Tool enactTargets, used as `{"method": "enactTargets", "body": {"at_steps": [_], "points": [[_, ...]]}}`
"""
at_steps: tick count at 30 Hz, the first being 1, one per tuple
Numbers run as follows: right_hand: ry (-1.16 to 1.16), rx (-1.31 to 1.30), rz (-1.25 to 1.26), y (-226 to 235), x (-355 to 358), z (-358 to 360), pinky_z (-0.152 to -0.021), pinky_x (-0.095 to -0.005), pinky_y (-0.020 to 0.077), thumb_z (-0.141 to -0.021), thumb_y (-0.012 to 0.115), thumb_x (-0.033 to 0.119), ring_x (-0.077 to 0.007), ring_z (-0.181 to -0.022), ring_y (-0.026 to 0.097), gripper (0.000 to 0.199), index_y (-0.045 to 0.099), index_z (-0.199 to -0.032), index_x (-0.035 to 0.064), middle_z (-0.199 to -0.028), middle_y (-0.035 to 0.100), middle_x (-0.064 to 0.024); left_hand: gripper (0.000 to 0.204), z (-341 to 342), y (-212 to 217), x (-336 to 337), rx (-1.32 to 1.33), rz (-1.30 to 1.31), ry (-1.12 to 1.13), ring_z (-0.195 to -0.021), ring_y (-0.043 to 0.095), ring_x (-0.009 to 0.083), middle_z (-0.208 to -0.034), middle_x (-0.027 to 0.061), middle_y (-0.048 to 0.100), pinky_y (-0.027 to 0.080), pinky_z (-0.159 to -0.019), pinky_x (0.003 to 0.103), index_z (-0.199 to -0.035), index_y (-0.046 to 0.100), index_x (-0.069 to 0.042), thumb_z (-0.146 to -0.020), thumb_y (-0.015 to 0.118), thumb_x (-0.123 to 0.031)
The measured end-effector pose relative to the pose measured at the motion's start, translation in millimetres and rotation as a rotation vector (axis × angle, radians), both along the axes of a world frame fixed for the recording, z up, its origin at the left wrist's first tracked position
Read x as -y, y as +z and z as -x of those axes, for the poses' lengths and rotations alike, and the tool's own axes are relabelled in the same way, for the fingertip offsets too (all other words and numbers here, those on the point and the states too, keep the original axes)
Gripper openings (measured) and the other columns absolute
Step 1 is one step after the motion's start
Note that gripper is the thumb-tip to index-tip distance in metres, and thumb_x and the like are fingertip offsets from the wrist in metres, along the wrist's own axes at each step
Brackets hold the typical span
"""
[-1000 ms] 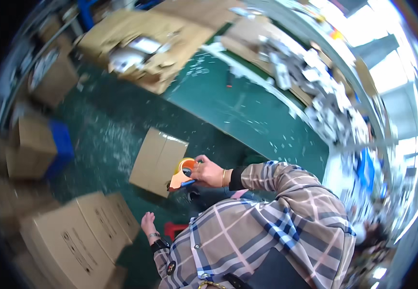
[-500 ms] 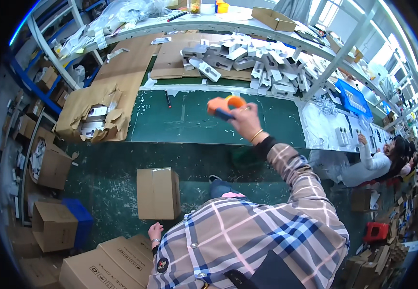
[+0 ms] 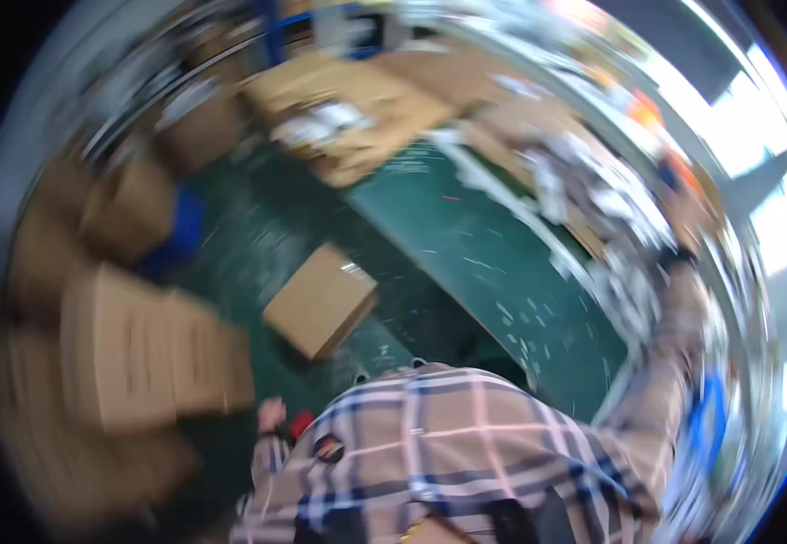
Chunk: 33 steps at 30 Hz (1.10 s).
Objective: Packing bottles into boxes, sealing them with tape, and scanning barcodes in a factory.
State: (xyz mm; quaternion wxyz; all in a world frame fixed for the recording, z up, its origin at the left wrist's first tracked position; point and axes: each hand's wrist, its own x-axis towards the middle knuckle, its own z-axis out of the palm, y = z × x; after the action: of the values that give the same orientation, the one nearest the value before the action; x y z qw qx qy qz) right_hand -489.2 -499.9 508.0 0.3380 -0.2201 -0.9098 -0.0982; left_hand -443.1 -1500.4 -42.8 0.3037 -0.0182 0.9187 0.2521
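Apparently, smearing is softening much of our view. Far left of the small box (image 3: 319,295), on the floor, we are seeing big boxes (image 3: 121,354) standing together, with a blue bin (image 3: 176,231) sitting nearer to it. Our left hand (image 3: 271,414) is hanging left of the small box and closer to us, well apart from it; we are making out nothing held, but cannot tell how far its fingers are opening. Just beside that hand, something red (image 3: 301,424) is showing. The small box itself is looking stiff; we are judging it liftable from below, by two opposite lower edges, its weight staying unknown. Beyond it, a torn paper package (image 3: 393,100) is lying, and to its right a green table (image 3: 493,249) is stretching. Far right of the small box, up by the shelf (image 3: 584,59), we are seeing an orange tool (image 3: 681,170), probably a tape dispenser: likely light, hard and smooth, best taken by its handle, away from any cutting edge. Our right hand (image 3: 686,213) is meeting it at the fingertips, yet we cannot tell whether the fingers are gripping or loosening.
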Motion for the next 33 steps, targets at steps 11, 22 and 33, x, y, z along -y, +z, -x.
{"method": "enactTargets", "body": {"at_steps": [11, 22, 33], "points": [[-0.254, 0.291, -0.099, -7, -246, 81, -0.108, -0.0434, 0.0442, -0.094, 0.063, 0.038, -0.0404, -0.129, 0.055, 0.062, 0.051, -0.144, 0.0023, -0.139, 0.058, -0.0227, 0.046, -119, 37, -172, 0.115, -0.025, 0.709, -0.102, 0.067, 0.0381, -0.099, 0.0182, 0.073, 0.052, -0.092, 0.047, -0.098, 0.077, -0.008, -0.088, 0.060, -0.049], [-0.201, -0.278, -0.470, -6, -117, 75, -0.087, -0.0482, 0.0528, -0.092, 0.067, 0.049, -0.0331, -0.100, 0.069, 0.048, 0.068, -0.123, 0.0115, -0.112, 0.072, -0.0105, 0.035, -132, 53, -196, -0.117, -0.020, 0.776, -0.089, 0.072, 0.0340, -0.089, 0.0175, 0.074, 0.055, -0.083, 0.044, -0.093, 0.078, -0.008, -0.088, 0.069, -0.041], [1.391, 0.659, 0.656, -275, 374, 91, -0.076, -0.0455, 0.0535, -0.085, 0.066, 0.004, -0.0394, -0.086, 0.067, 0.015, 0.072, -0.098, 0.0075, -0.092, 0.070, -0.0173, 0.032, -55, 146, -194, -0.285, -0.087, 0.727, -0.091, 0.073, 0.0286, -0.096, 0.0165, 0.075, 0.057, -0.082, 0.038, -0.107, 0.070, -0.003, -0.089, 0.073, -0.029]]}}
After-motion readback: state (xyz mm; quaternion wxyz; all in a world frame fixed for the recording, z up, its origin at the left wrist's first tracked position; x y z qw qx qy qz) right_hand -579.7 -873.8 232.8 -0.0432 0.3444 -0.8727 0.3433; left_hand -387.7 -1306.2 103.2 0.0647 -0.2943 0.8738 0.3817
